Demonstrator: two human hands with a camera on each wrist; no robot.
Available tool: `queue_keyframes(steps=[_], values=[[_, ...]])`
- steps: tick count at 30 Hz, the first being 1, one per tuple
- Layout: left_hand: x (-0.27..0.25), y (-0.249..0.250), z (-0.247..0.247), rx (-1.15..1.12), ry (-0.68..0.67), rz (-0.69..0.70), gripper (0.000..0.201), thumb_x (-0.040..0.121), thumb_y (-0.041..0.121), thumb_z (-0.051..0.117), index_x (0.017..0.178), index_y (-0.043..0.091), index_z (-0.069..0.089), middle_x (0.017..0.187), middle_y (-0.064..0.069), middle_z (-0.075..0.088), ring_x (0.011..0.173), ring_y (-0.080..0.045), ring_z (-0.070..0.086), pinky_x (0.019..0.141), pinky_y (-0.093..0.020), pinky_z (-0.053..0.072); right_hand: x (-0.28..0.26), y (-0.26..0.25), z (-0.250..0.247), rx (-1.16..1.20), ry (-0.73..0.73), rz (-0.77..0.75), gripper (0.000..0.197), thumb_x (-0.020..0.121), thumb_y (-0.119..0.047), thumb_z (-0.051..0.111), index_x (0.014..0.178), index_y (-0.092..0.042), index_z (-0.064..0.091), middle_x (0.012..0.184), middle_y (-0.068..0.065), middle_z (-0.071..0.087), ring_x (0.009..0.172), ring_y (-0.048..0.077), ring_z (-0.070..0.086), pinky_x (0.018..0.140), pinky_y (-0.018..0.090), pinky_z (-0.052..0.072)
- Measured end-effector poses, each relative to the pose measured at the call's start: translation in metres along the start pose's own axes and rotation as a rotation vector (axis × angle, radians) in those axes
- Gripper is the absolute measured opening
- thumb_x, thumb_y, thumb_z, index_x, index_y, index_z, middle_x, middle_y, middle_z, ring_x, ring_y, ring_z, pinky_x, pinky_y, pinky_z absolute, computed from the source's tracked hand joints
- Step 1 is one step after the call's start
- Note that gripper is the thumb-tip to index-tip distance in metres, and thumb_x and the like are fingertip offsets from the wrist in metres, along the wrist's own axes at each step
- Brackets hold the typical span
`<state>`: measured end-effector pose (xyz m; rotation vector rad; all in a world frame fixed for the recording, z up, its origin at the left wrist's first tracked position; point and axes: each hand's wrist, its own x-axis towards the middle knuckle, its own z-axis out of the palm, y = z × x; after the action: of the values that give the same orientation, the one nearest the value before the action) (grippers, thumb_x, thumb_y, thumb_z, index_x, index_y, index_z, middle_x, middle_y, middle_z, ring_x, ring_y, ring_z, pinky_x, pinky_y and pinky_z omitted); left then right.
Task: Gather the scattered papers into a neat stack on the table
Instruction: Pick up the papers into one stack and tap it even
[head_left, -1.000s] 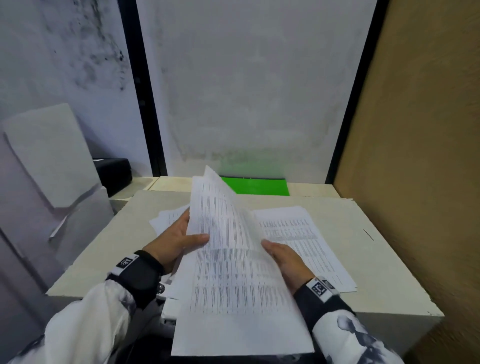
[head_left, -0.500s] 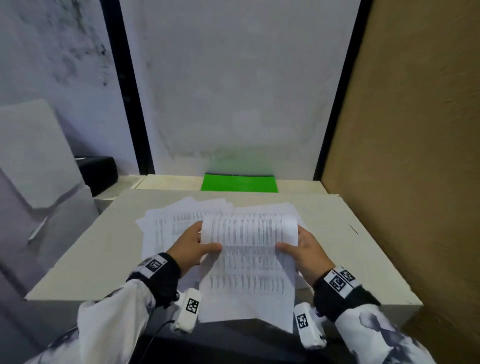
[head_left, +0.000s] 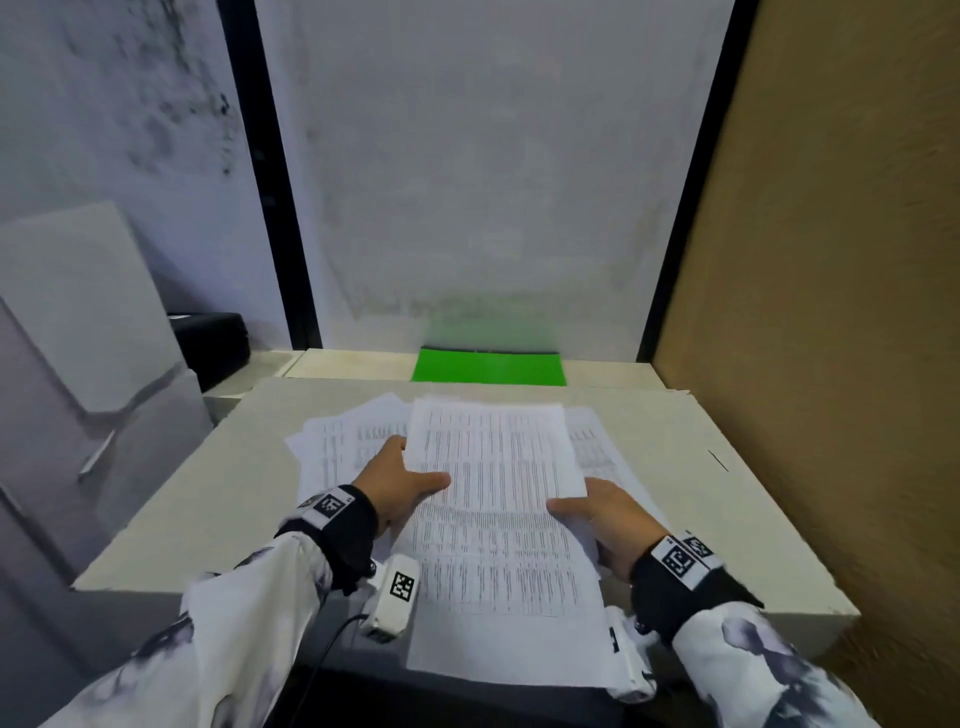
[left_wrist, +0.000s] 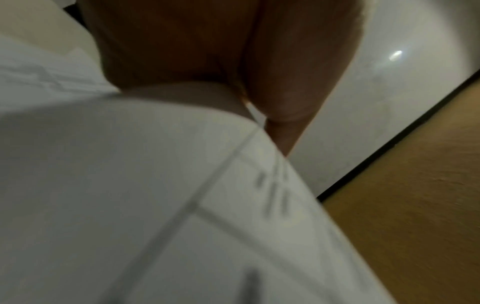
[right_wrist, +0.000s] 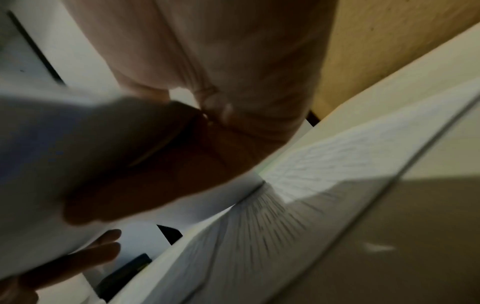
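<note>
A sheaf of printed papers (head_left: 498, 509) lies lengthwise over the cream table (head_left: 218, 499), its near end hanging past the front edge. My left hand (head_left: 400, 480) pinches its left edge, thumb on top. On the sheaf's right edge my right hand (head_left: 602, 517) grips the same way. More printed sheets (head_left: 343, 441) fan out beneath, showing to the left and right (head_left: 592, 441). The left wrist view shows blurred white paper (left_wrist: 155, 185) under the palm. Printed pages (right_wrist: 324, 164) on the table edge fill the right wrist view.
A green sheet (head_left: 488, 366) lies flat at the table's back by the grey wall. A brown panel (head_left: 831, 312) closes the right side. At the left stand a black box (head_left: 213, 343) and leaning grey boards (head_left: 83, 322).
The sheaf stood raised and curled a second ago; both hands have lowered and flattened it onto the spread sheets. The view has tilted down.
</note>
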<state>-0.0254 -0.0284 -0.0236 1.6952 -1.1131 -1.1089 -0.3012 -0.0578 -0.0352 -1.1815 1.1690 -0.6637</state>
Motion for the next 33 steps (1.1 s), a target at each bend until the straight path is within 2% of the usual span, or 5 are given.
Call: queue_keyframes(steps=[9,11,23,29,33], values=[[0.008,-0.028,0.009,0.062,-0.073,-0.243,0.033,0.088,0.024,0.072,0.09,0.004,0.046,0.077,-0.001,0.044,0.059,-0.021,0.047,0.064,-0.033,0.042,-0.001,0.016,0.001,-0.221,0.182,0.183,0.013,0.093,-0.013,0.063,0.095,-0.001,0.068,0.067,0.0,0.058,0.054,0.014,0.049,0.051,0.024,0.036],[0.013,-0.034,0.006,-0.06,-0.08,-0.249,0.071,0.083,0.008,0.077,0.119,0.007,0.017,0.129,-0.009,0.026,0.088,-0.027,0.063,0.094,-0.039,0.05,-0.001,0.021,0.001,-0.143,0.217,0.178,0.009,0.092,-0.003,0.061,0.085,-0.002,0.067,0.051,0.0,0.059,0.041,0.013,0.051,0.047,0.021,0.039],[0.013,-0.041,0.011,-0.151,-0.075,-0.215,0.044,0.08,0.026,0.075,0.108,-0.006,0.062,0.105,-0.037,0.068,0.092,-0.047,0.071,0.095,-0.059,0.052,0.004,0.016,0.009,-0.08,0.212,0.198,0.056,0.093,-0.021,0.069,0.139,0.009,0.055,0.146,0.032,0.054,0.139,0.047,0.051,0.117,0.053,0.041],[0.013,-0.046,0.01,-0.06,-0.147,-0.226,0.063,0.068,0.013,0.084,0.125,0.01,0.057,0.113,-0.015,0.074,0.102,-0.031,0.073,0.094,-0.043,0.056,0.01,0.029,0.002,-0.053,0.203,0.18,0.032,0.098,-0.02,0.066,0.074,-0.002,0.054,0.047,0.012,0.063,0.065,0.037,0.062,0.109,0.055,0.046],[0.002,-0.036,0.014,0.153,-0.083,-0.063,0.056,0.08,0.007,0.077,0.126,0.021,0.049,0.113,-0.005,0.069,0.104,-0.024,0.069,0.097,-0.044,0.056,0.002,0.021,0.003,0.147,0.056,0.104,0.032,0.097,0.008,0.057,0.127,0.004,0.065,0.118,0.027,0.076,0.109,0.045,0.073,0.094,0.057,0.059]])
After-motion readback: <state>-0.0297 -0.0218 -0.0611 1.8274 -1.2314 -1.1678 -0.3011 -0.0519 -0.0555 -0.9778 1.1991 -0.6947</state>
